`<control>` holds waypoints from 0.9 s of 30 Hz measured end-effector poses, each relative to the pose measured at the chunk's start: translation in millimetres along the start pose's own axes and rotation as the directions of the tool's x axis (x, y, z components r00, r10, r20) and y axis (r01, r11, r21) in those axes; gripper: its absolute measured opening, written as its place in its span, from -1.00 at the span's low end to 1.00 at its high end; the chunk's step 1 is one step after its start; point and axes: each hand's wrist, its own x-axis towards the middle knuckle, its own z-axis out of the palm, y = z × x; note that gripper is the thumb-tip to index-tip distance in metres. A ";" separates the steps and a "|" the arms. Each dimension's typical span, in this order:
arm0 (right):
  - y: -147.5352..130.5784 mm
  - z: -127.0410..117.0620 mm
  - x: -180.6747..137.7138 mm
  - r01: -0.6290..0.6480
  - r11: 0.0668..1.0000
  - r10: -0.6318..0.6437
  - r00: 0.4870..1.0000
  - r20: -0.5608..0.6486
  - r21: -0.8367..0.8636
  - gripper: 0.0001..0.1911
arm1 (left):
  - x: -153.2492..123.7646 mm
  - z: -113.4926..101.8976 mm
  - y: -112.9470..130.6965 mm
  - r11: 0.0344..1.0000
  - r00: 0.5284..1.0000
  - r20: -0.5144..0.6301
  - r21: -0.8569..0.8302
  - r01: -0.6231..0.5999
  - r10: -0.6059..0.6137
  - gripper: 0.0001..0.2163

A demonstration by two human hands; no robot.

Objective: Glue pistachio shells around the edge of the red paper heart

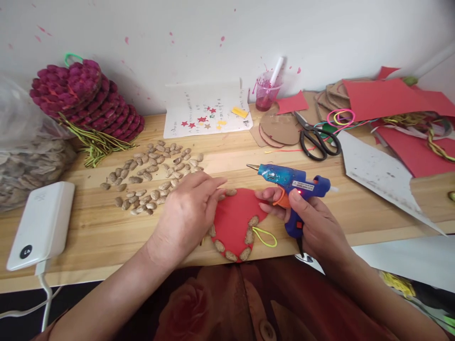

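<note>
A red heart-shaped card [232,213] lies near the table's front edge, with peanuts in their shells [219,246] fixed along part of its rim. A yellow-green cord loop [266,237] sticks out from its right side. My left hand [190,208] is at the card's upper left edge, its fingers closed on a peanut there, mostly hidden by the fingertips. Another peanut [231,192] sits just right of them. In my right hand [313,222] is a blue glue gun [284,175], its nozzle pointing left above the card, fingers at the orange trigger [282,198]. Its red light is lit.
Loose peanuts [152,168] are spread behind my left hand. Purple-red peanut-covered pieces [88,99], a peanut bag [31,166] and a white power bank [42,225] stand left. Scissors [313,139], cardboard discs [280,125], a cup [266,94] and red card sheets [387,99] lie back right.
</note>
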 end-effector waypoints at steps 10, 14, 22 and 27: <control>1.8 1.9 -0.2 0.024 1.000 -0.024 0.999 -0.037 -0.008 -0.72 | -24.1 14.4 -4.2 0.970 0.977 0.023 0.119 -0.213 0.211 -0.59; 2.1 2.3 -0.8 0.044 0.999 -0.045 0.998 -0.044 -0.018 -0.74 | -25.6 19.1 -0.8 0.967 0.975 0.075 0.138 -0.216 0.207 -0.61; 3.1 2.8 1.1 -0.006 1.000 0.002 0.990 -0.138 -0.027 -0.80 | -20.7 17.0 13.3 0.984 0.969 0.232 0.136 -0.113 0.079 -0.68; 2.6 2.5 4.8 -0.023 0.999 0.018 0.990 -0.139 -0.035 -0.78 | -22.4 20.5 14.4 0.967 0.961 0.258 0.203 -0.151 0.096 -0.71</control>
